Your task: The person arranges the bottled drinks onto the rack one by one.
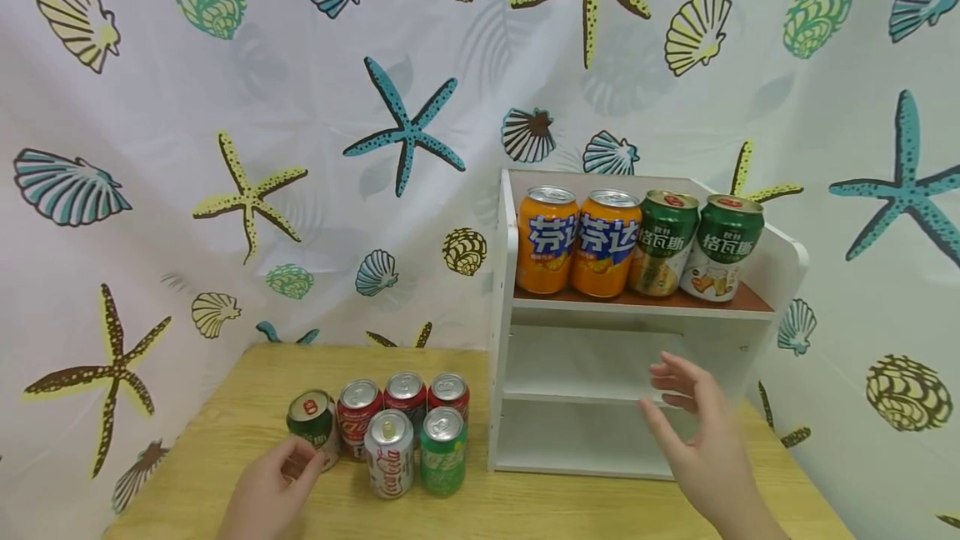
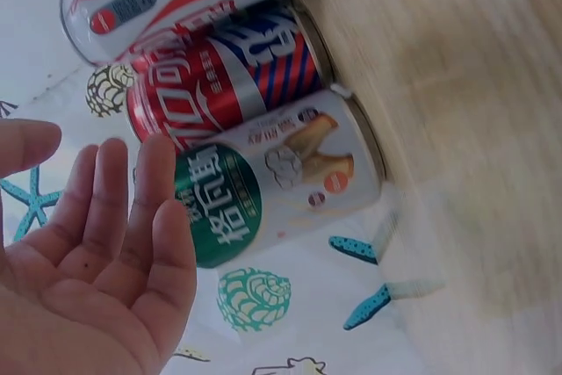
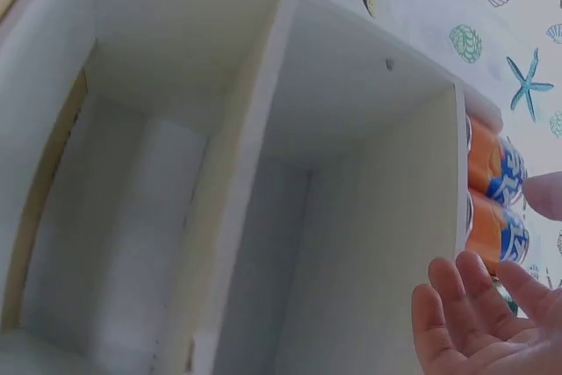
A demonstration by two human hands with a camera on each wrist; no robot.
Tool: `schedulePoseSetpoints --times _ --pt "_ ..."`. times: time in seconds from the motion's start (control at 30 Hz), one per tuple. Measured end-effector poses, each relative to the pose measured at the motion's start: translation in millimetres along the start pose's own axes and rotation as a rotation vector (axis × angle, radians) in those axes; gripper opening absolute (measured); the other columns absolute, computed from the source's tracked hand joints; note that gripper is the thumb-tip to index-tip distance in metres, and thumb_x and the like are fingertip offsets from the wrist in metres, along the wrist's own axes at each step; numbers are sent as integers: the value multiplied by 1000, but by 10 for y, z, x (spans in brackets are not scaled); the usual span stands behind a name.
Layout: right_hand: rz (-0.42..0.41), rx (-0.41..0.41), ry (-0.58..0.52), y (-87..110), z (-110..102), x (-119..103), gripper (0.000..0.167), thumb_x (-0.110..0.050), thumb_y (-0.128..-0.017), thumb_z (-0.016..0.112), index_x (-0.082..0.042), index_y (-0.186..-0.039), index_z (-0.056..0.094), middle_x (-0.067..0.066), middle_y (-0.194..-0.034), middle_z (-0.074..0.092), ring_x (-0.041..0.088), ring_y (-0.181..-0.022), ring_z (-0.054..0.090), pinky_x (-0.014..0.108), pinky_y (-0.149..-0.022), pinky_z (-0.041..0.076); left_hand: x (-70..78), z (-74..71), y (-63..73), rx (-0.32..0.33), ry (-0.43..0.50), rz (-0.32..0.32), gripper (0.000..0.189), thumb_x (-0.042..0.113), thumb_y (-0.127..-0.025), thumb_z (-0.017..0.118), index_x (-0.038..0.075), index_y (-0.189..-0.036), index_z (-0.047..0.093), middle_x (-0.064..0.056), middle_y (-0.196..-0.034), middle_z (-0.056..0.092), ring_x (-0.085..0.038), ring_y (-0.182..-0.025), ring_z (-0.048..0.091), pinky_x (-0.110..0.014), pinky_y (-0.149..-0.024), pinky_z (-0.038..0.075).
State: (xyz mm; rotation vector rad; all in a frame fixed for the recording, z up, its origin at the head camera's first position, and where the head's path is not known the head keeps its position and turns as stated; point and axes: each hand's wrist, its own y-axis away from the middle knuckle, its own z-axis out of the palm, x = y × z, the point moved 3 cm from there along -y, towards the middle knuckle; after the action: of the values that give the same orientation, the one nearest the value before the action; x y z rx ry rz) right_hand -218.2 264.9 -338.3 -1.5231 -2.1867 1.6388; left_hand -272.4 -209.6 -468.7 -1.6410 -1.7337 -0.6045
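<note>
My left hand (image 1: 272, 486) is at the near side of a green-and-white can (image 1: 313, 427) with a gold lid, on the table's left. In the left wrist view its fingers (image 2: 154, 173) are relaxed and spread beside that can's green end, not wrapped round it. Right beside it stand red cola cans (image 1: 359, 415), a white Coca-Cola can (image 1: 389, 452) and a green can (image 1: 443, 450). My right hand (image 1: 705, 440) is raised before the white shelf (image 1: 585, 436), thumb and fingers apart, holding nothing.
On the shelf's top board stand two orange soda cans (image 1: 547, 244) and two green-lettered cans (image 1: 722, 248) in a row. Below are two white compartments. The wooden table (image 1: 225, 448) meets a patterned curtain (image 1: 337, 215) at the back and sides.
</note>
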Motion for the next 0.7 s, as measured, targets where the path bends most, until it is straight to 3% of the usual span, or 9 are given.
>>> schedulePoseSetpoints --times 0.13,0.23,0.43,0.53,0.7 --pt "28 -43 5 181 144 -31 57 6 -89 75 -5 -141 53 4 -123 64 -7 -110 55 3 -93 43 -62 -110 -51 35 13 -19 23 28 -99 70 6 -102 62 -4 -91 66 -13 -82 63 -27 -66 50" --pt "37 -71 8 318 263 -66 56 4 -88 77 -9 -138 56 -2 -123 64 -4 -107 58 7 -90 46 -102 -151 -71 47 18 -24 37 31 -98 70 0 -113 56 -15 -107 61 -24 -94 65 -30 -70 53" --pt "-57 -90 -43 565 530 -106 62 8 -79 82 -14 -132 61 -10 -118 63 3 -100 63 19 -82 56 -181 -147 -100 81 11 -6 71 40 -99 68 -11 -137 37 -31 -134 41 -47 -119 54 -55 -94 53" --pt "-88 -106 -48 677 669 -125 63 7 -74 85 -14 -129 62 -9 -115 65 4 -97 64 24 -78 58 -212 -132 -135 64 23 -13 84 44 -99 68 -13 -145 28 -34 -142 33 -50 -126 47 -61 -100 48" --pt "-59 -149 -63 823 834 -169 64 4 -71 88 -18 -126 63 -11 -115 65 3 -94 65 26 -75 59 -246 -86 -230 7 54 -36 102 54 -96 68 -12 -152 15 -36 -150 24 -52 -133 37 -67 -105 43"
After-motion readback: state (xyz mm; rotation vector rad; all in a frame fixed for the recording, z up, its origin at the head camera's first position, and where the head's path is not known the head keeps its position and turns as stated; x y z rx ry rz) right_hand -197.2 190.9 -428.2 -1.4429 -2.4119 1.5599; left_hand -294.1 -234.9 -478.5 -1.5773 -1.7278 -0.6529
